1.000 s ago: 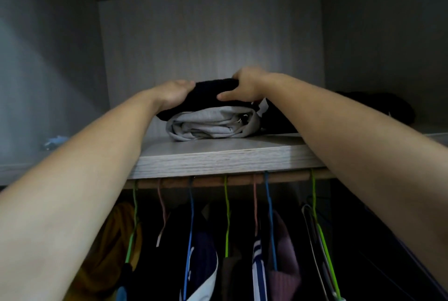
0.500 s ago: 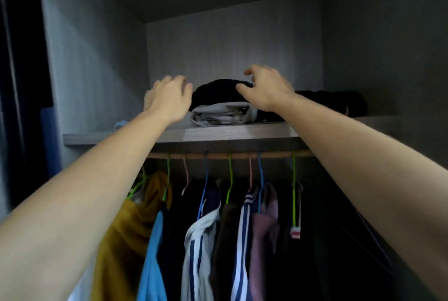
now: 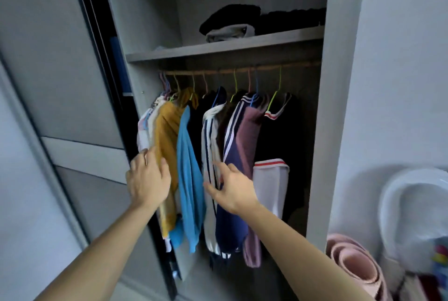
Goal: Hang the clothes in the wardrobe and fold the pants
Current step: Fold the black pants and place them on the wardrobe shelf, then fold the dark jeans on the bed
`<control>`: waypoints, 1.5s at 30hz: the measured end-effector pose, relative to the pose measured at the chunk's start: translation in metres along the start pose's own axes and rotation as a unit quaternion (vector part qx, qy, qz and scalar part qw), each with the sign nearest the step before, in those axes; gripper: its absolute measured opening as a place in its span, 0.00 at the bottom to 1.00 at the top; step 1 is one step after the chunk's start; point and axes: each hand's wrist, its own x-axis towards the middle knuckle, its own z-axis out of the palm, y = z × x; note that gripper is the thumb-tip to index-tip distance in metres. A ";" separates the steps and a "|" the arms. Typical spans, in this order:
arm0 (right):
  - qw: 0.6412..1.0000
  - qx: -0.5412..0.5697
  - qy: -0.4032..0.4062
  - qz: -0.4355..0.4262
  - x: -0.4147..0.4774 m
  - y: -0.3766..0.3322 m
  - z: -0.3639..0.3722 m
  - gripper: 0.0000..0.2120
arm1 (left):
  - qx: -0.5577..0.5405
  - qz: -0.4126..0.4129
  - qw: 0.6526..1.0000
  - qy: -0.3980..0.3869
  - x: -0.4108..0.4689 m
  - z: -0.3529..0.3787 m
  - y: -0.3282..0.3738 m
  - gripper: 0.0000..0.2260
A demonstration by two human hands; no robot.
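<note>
Big change here: the view has pulled right back and the whole wardrobe point(image 3: 339, 106) is in shot, where a second ago it was all shelf. Both hands have come down off the shelf point(image 3: 218, 49) and dropped to the hanging clothes point(image 3: 218, 143) under the rail point(image 3: 242, 70). My read is that the pants half of the job is done and put away, and attention has gone to the hung row.

That row is packed tight on coloured hangers. From the left there's a mustard garment point(image 3: 167, 135), a blue one point(image 3: 188, 167), a white jacket with dark stripes point(image 3: 209, 135), a navy striped piece point(image 3: 232, 203) and a mauve one point(image 3: 249, 135), all hanging straight enough.

Up on the shelf, the black folded pants point(image 3: 230, 15) sit on top of a grey folded pair point(image 3: 228, 34), a little domed but square to the edge. A second dark pile point(image 3: 291, 19) lies just beside them to the right.

Now the hands. The left hand point(image 3: 148, 182) has a loose grip holding nothing, with its fingers laid against the mustard garment. The right hand point(image 3: 232, 191) is spread and relaxed, fingertips brushing the striped jacket's sleeve, with nothing pinched.
</note>
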 end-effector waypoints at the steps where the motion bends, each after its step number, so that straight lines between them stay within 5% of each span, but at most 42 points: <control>1: 1.000 0.005 -0.013 -0.001 -0.016 -0.006 0.006 0.31 | 0.003 -0.009 1.000 -0.004 -0.014 -0.005 -0.010 0.23; 8: 0.998 0.023 -0.042 -0.033 -0.088 -0.066 0.019 0.31 | -0.015 -0.056 0.998 0.016 -0.062 -0.060 -0.043 0.18; 13: 1.000 0.019 -0.017 -0.004 -0.124 -0.105 0.028 0.09 | -0.054 -0.029 0.998 0.029 -0.080 -0.080 -0.059 0.19; 27: 0.994 0.019 0.059 0.087 -0.273 -0.137 -0.015 0.13 | -0.137 0.033 0.987 -0.072 -0.162 -0.115 -0.022 0.22; 37: 0.970 -0.048 0.096 0.220 -0.478 -0.019 -0.146 0.16 | -0.195 0.154 0.955 -0.162 -0.303 -0.134 0.192 0.20; 45: 0.844 -0.130 0.157 0.495 -0.735 0.110 -0.269 0.18 | -0.284 0.349 0.839 -0.306 -0.532 -0.138 0.448 0.21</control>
